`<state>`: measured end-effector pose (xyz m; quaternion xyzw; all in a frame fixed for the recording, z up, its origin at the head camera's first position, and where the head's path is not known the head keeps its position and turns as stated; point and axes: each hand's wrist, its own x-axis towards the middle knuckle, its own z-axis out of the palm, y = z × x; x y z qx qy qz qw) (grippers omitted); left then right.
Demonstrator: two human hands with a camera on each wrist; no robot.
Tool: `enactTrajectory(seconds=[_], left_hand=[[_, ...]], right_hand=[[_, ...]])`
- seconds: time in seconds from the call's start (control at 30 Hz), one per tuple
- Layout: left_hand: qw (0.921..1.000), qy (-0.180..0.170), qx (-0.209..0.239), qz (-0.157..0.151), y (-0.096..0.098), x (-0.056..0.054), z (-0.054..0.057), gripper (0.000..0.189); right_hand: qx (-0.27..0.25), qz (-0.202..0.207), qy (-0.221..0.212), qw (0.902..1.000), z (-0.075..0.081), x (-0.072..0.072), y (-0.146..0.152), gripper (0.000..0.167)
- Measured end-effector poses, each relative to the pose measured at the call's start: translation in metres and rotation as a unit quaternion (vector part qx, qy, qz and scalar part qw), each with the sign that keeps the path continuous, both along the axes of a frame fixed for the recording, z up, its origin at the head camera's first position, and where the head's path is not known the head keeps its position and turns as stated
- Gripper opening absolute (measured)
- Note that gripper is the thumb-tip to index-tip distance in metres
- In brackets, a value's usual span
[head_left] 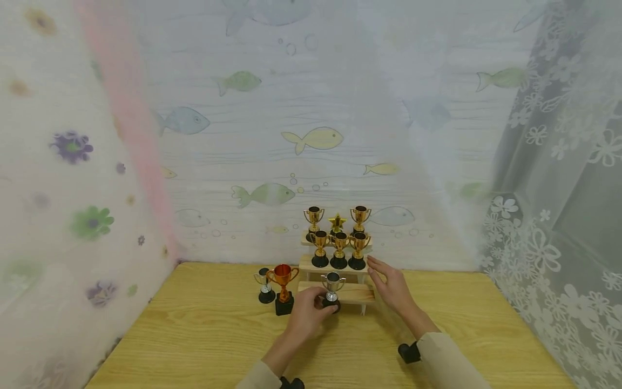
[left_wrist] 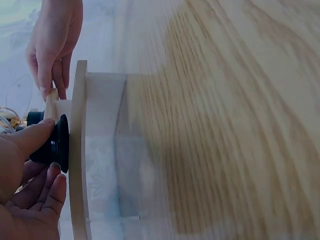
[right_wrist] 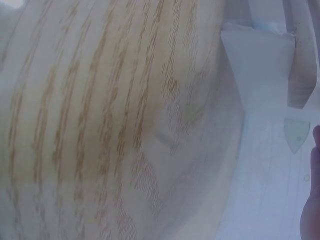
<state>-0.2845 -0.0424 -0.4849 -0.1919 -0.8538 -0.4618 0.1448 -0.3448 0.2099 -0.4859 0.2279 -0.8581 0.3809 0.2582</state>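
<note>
My left hand (head_left: 307, 309) pinches the black base of a small silver trophy cup (head_left: 333, 282) at the front of the lowest step of a wooden tiered stand (head_left: 357, 293). In the left wrist view, the thumb and fingers lie around the black base (left_wrist: 62, 145), close against the step's edge; whether it touches the step I cannot tell. My right hand (head_left: 392, 286) has its fingers extended at the right end of the middle step. Three gold cups (head_left: 340, 244) stand on that step. On the top step are two gold cups (head_left: 360, 215) and a gold star trophy (head_left: 337, 222).
Left of the stand, a second silver cup (head_left: 265, 283) and a taller orange-bronze cup (head_left: 283, 281) stand on the wood-grain table (head_left: 214, 319). Behind the stand hangs a curtain (head_left: 311, 167) printed with fish. Lace cloth (head_left: 539, 248) hangs at the right.
</note>
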Motion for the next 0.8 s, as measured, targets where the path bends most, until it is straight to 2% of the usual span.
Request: enactTrajectory(seconds=[0.23, 0.5, 0.8], left_hand=[[0.9999, 0.007, -0.009, -0.001, -0.019, 0.007, 0.002, 0.024], [0.9993, 0.015, -0.032, 0.015, -0.039, 0.011, -0.006, 0.025], [0.9996, -0.003, -0.023, 0.015, -0.067, 0.019, -0.005, 0.023]], right_hand=[[-0.004, 0.001, -0.012, 0.9999, 0.0, -0.001, 0.001, 0.035], [-0.002, -0.001, -0.016, 0.9999, 0.0, 0.0, 0.0, 0.034], [0.0, -0.002, -0.018, 0.9998, 0.0, 0.0, 0.001, 0.035]])
